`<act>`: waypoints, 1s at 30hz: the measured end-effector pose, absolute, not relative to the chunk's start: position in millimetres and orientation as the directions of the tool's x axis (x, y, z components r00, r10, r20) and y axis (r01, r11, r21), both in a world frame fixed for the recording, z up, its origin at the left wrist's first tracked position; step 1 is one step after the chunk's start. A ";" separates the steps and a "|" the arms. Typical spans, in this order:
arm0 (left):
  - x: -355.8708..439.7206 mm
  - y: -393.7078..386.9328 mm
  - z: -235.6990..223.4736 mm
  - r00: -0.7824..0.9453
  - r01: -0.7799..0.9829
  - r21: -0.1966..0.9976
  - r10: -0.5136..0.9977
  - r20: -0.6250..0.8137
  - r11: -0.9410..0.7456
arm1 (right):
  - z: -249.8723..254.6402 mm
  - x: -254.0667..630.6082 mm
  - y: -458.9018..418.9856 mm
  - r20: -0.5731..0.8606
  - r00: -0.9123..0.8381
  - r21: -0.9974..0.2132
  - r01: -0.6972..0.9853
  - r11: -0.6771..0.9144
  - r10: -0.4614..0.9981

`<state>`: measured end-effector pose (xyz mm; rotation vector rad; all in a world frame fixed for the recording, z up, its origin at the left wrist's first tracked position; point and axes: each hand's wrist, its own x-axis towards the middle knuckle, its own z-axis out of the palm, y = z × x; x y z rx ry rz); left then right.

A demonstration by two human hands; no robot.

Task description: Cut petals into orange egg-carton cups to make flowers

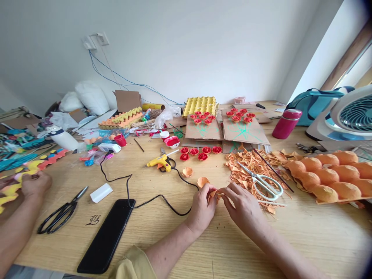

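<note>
Between my two hands is an orange egg-carton piece [214,195], partly covered by the fingers. My left hand [203,207] is closed around one side of it. The fingers of my right hand [240,203] pinch its other edge. Just beyond my left hand lies an orange carton cup [202,181], with a layered orange carton flower [187,171] behind it. Several red painted carton flowers [202,156] stand farther back. White-handled scissors [264,184] rest on a pile of orange scraps [244,166] to the right of my right hand.
A yellow glue gun [161,162] lies mid-table, its black cord running toward my left arm. A phone [107,236] and black scissors [62,213] lie at left, near another person's hand [36,184]. Orange egg tray [334,174], pink bottle [287,124] and fan [345,116] stand right.
</note>
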<state>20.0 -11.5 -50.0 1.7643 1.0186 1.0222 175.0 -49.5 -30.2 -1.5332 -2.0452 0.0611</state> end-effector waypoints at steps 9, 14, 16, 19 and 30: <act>18.7 -9.1 -50.8 0.355 0.207 0.925 0.905 0.233 -0.319 | -27.4 173.6 -52.6 0.394 -0.181 -0.389 0.855 0.342 0.901; 17.6 -10.9 -46.9 0.374 0.207 0.925 0.899 0.227 -0.319 | -28.1 176.2 -50.7 0.400 -0.220 -0.407 0.827 0.388 0.890; 17.3 -11.1 -46.2 0.377 0.196 0.931 0.900 0.217 -0.307 | -28.5 177.0 -51.0 0.414 -0.239 -0.383 0.829 0.407 0.878; 17.1 -10.2 -46.5 0.384 0.179 0.946 0.904 0.187 -0.272 | -28.7 177.6 -52.0 0.434 -0.255 -0.342 0.841 0.419 0.864; 17.3 -9.3 -47.8 0.367 0.140 0.950 0.906 0.213 -0.280 | -26.1 175.0 -50.8 0.470 -0.241 -0.378 0.815 0.440 0.849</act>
